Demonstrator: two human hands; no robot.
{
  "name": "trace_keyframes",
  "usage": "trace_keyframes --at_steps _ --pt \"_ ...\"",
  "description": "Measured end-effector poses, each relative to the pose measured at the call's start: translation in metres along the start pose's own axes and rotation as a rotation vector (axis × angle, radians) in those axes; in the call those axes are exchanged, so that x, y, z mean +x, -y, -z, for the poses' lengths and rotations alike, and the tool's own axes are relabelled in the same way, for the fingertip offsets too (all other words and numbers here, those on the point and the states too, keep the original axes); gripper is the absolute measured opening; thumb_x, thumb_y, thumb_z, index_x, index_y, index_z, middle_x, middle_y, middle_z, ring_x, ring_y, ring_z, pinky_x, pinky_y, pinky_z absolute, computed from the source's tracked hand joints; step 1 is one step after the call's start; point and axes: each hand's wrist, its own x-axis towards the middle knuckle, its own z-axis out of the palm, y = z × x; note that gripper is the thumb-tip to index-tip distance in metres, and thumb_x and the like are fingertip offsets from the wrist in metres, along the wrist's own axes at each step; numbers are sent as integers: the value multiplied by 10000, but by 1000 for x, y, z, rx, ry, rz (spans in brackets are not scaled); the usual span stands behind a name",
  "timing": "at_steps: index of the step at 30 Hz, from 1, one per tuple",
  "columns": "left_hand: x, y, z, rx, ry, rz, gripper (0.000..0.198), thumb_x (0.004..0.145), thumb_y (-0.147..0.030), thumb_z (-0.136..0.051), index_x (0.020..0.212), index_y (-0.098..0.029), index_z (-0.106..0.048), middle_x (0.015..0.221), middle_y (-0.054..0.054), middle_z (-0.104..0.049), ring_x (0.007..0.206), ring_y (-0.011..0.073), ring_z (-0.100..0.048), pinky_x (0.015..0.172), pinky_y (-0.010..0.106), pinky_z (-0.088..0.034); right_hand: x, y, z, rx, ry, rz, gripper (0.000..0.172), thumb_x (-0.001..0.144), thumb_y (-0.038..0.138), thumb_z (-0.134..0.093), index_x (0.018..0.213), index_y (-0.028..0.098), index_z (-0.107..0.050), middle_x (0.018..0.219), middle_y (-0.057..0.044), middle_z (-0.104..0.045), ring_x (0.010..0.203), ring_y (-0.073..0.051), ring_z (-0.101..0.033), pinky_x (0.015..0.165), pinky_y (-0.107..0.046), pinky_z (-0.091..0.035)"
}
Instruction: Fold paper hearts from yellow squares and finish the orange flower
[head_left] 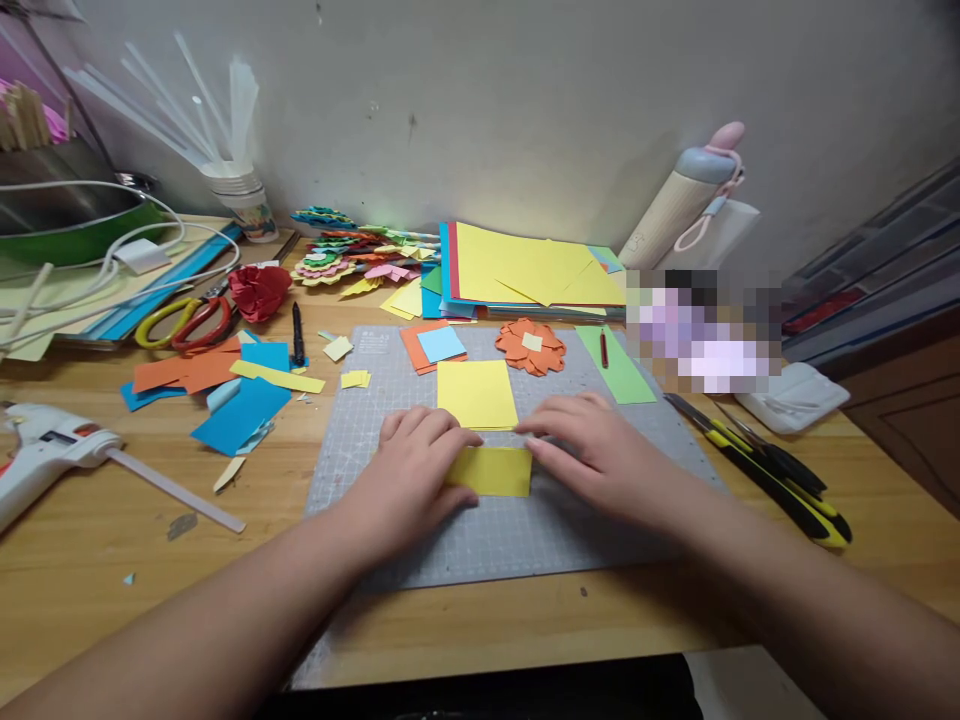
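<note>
My left hand (pixel 412 465) and my right hand (pixel 592 450) both press on a folded yellow paper (pixel 495 472) that lies on the grey cutting mat (pixel 420 370). The fingers of each hand are held together on the paper's ends. Just behind it rests a larger yellow sheet (pixel 476 393). An orange paper flower (pixel 531 346) with a pale square in its middle sits farther back on the mat.
A glue gun (pixel 52 450) lies at the left, with scissors (pixel 187 322), a red paper flower (pixel 259 290) and blue and orange scraps (pixel 240 410). A coloured paper stack (pixel 525 270) is at the back. Yellow-black cutters (pixel 780 475) lie at the right, beside a green strip (pixel 619 365).
</note>
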Motion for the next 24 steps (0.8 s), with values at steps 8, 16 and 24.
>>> trace_keyframes --at_steps 8,16,24 --pt "-1 1 3 111 -214 -153 88 896 -184 -519 893 -252 -575 1012 14 -614 945 198 -491 802 368 -280 27 -3 -24 672 362 -262 241 854 258 -505 1062 203 -612 633 32 -528 541 -115 -504 499 -244 -414" --pt "-7 -12 7 149 -106 -113 108 844 -107 -522 808 -207 -542 854 -10 -649 960 203 -518 848 373 -276 19 8 -33 1066 172 -616 299 773 172 -488 1053 212 -585 576 43 -530 388 -86 -491 345 -189 -351" --pt "-22 -24 13 98 -81 -82 163 882 -145 -489 794 -209 -611 703 -22 -654 837 189 -561 782 348 -285 6 12 -12 289 293 -110 176 862 250 -511 867 222 -685 761 -23 -639 690 -159 -576 642 -303 -437"
